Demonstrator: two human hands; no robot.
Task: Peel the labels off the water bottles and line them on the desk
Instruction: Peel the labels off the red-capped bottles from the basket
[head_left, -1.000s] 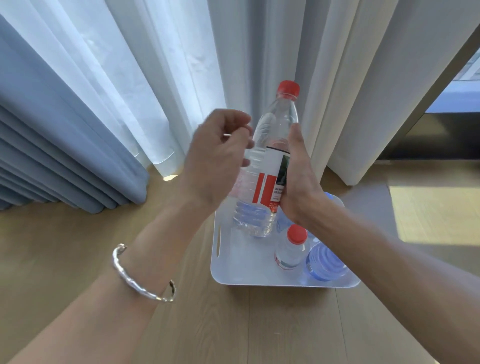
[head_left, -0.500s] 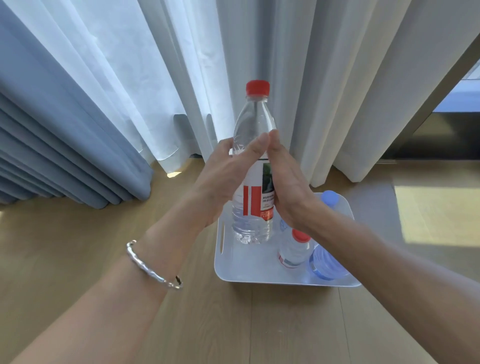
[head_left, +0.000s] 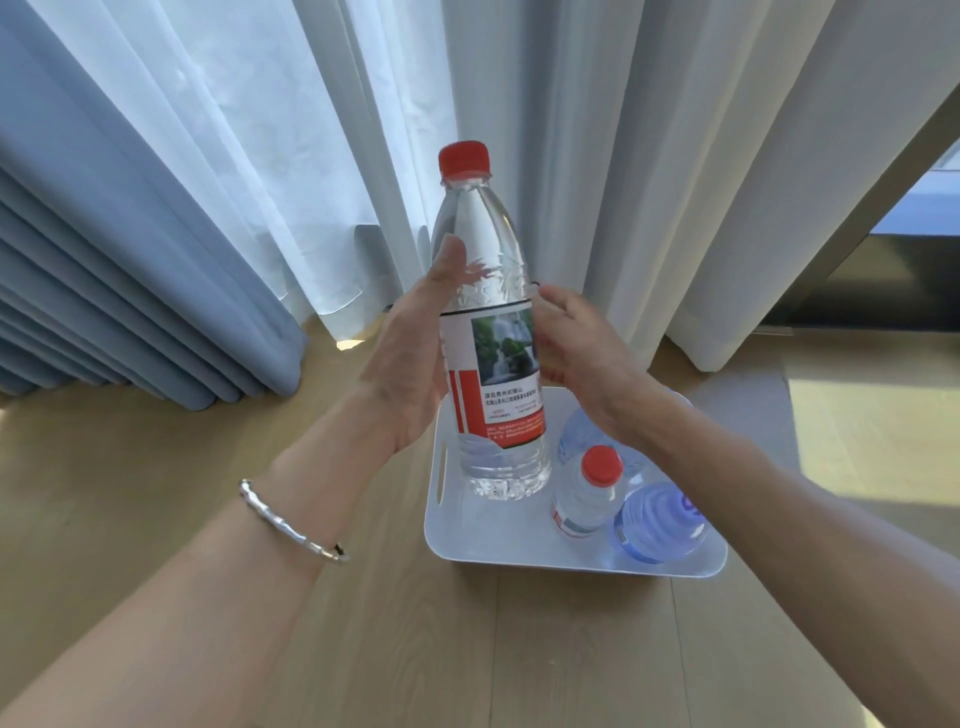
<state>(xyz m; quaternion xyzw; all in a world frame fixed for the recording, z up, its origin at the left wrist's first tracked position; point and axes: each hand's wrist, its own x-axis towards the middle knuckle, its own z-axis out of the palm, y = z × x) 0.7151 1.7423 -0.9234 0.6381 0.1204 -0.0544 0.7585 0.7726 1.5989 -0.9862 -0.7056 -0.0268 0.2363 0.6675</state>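
1. Bottle (head_left: 488, 234): clear plastic, red cap (head_left: 464, 157) on. It is held upright between both hands over the left part of the tray (head_left: 498, 530). Whether its base rests on the tray cannot be told.
2. Left hand (head_left: 410, 374): it is wrapped round the bottle's left side, with the thumb laid up the clear shoulder above the label.
3. Right hand (head_left: 587, 358): it is curled round the bottle's right side, with fingertips at the label's right edge. Whether that edge is pinched cannot be told.
4. Label (head_left: 498, 384): a wraparound band in white and red with a waterfall print. It is seen intact and flat, and no lifted corner is visible.
5. Handling, judged:
   - The bottle is taken to be full, so moderately heavy.
   - The wall is thin and is expected to dent under a hard squeeze.
   - The smooth film is likely slippery.
6. Hold, advised:
   - The bottle is best steadied at the ribbed section below the label or at the shoulder.
   - The label is best started at its seam, which is probably on the hidden side, and drawn off slowly so that it does not tear.
7. Other stock in the tray: a small bottle (head_left: 587, 493), upright and still labelled, and a blue bottle (head_left: 657, 519) lying down beside it.
8. Desk (head_left: 415, 649): pale wood. No bottles are lined up on it yet.
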